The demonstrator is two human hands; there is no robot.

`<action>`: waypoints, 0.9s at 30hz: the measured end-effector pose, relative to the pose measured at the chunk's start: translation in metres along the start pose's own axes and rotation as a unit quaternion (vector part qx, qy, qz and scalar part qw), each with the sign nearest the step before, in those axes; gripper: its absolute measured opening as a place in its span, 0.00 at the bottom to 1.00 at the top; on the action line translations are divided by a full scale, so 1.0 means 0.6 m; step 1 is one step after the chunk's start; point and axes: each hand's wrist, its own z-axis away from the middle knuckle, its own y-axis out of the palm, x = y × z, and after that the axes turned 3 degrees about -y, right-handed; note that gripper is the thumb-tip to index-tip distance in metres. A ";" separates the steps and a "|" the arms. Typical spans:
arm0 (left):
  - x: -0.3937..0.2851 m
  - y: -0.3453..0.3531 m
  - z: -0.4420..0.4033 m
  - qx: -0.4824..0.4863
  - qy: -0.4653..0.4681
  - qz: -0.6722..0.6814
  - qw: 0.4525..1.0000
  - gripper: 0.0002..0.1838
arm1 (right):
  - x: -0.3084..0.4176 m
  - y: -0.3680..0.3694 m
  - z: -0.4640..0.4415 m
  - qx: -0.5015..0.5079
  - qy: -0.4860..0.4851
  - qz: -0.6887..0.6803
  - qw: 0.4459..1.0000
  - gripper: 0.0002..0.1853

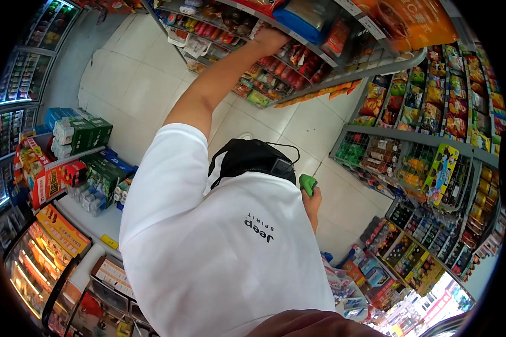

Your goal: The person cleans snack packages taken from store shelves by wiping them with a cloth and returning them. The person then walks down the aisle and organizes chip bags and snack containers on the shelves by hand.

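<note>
- At the top of the view, your left hand (271, 40) reaches in among the packets (282, 68) on the shelf rack (299, 39); your arm stretches forward from the white sleeve (168, 163), the elbow slightly bent.
- Your left fingers are mostly hidden at the shelf, so whether they are apart or closed on a packet cannot be told.
- Beside your body, your right hand (313, 203) hangs low, its fingers curled round the green item (307, 184), which sticks out beyond them; your shirt covers most of that arm.
- Between both hands, your black bag (250, 162) sits at your waist.
</note>
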 end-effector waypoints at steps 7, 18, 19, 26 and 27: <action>-0.010 -0.023 0.029 0.008 0.003 0.051 0.999 0.24 | -0.002 -0.004 -0.004 0.009 0.004 0.003 1.000 0.14; -0.035 -0.045 0.105 -0.116 0.051 0.090 0.988 0.16 | -0.003 0.001 -0.020 0.010 -0.027 0.011 1.000 0.16; -0.036 -0.052 0.117 -0.131 0.022 0.127 0.983 0.16 | -0.006 0.003 -0.020 0.008 -0.027 0.004 1.000 0.16; 0.000 -0.051 0.155 -0.263 -0.169 0.123 0.942 0.13 | -0.003 -0.003 -0.006 0.016 0.012 0.009 1.000 0.15; 0.011 -0.042 0.149 -0.278 -0.183 0.106 0.937 0.13 | -0.004 -0.003 -0.005 0.017 0.014 0.012 1.000 0.15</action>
